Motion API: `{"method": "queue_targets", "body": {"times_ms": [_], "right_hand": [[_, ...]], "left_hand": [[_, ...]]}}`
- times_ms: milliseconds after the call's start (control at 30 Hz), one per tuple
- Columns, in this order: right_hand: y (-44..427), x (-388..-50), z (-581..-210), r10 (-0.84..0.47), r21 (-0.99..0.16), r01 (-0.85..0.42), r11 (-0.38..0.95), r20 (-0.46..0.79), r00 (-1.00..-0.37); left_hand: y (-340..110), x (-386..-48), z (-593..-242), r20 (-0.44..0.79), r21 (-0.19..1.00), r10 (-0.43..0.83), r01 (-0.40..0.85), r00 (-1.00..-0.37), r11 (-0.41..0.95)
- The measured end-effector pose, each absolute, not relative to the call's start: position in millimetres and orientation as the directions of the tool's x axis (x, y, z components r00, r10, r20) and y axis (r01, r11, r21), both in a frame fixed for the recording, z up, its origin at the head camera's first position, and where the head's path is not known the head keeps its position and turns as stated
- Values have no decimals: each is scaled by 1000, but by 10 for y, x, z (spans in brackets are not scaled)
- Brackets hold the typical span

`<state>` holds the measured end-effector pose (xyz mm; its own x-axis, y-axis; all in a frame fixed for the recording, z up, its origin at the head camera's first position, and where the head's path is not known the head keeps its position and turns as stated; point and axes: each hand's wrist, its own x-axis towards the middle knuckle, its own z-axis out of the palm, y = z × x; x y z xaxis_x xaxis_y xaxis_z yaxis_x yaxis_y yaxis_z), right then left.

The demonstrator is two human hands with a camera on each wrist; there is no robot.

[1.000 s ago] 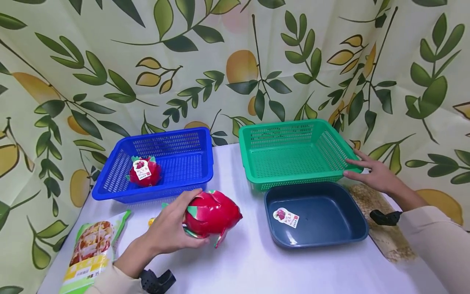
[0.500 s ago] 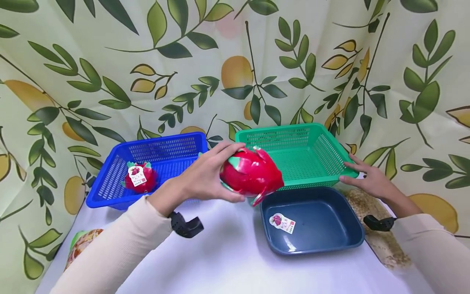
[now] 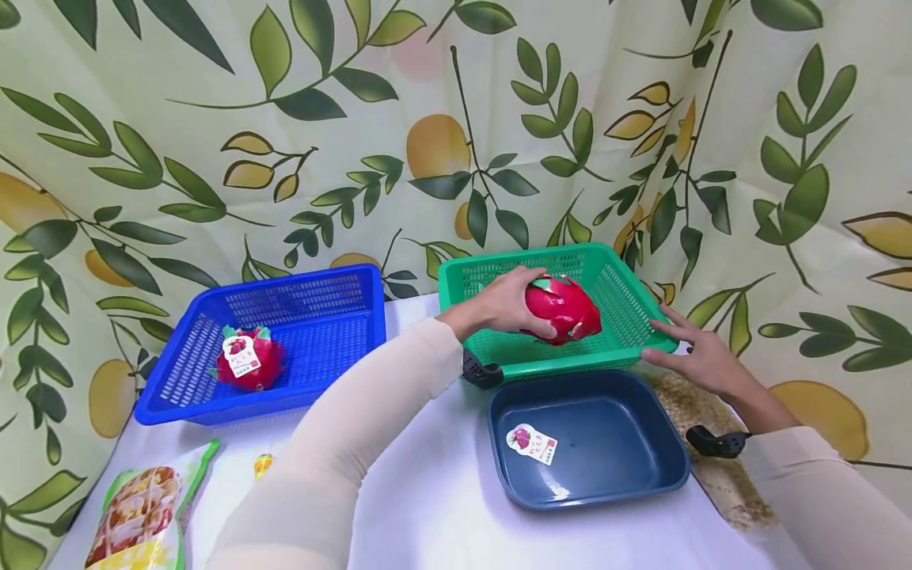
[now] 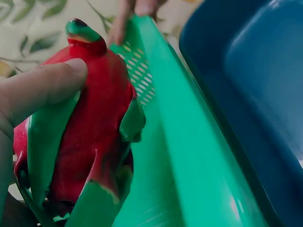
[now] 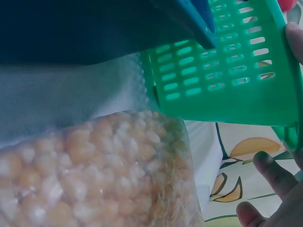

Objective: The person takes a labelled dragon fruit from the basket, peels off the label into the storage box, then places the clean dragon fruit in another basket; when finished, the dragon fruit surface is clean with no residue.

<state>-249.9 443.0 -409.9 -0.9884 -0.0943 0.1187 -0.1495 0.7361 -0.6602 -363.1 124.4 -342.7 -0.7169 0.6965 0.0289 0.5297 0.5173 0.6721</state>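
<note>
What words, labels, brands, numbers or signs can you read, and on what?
Nothing reads clearly.
White tag on the dragon fruit in the blue basket: characters too small to read.
Printed label in the dark tray: also too small.
Food bag: no legible lettering.
Held dragon fruit: no label visible.

Leaf-print cloth (image 3: pixel 342 47) encloses this table (image 3: pixel 420 491), room type unclear.

Left hand (image 3: pixel 507 304) grips; right hand (image 3: pixel 700 354) is outspread.
</note>
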Motion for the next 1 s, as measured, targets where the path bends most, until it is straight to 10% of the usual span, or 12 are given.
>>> {"method": "queue_targets", "body": {"times_ms": [400, 1000], "right_hand": [[4404, -2464, -4115, -69, -648, -106, 754, 82, -994], [4428, -2451, -4106, -54, -663, -102, 742, 91, -994]], "left_hand": [[1924, -3756, -3973, -127, 732, 706, 415, -696, 540], [2122, -3762, -3898, -135, 718, 772, 475, -622, 508]]}}
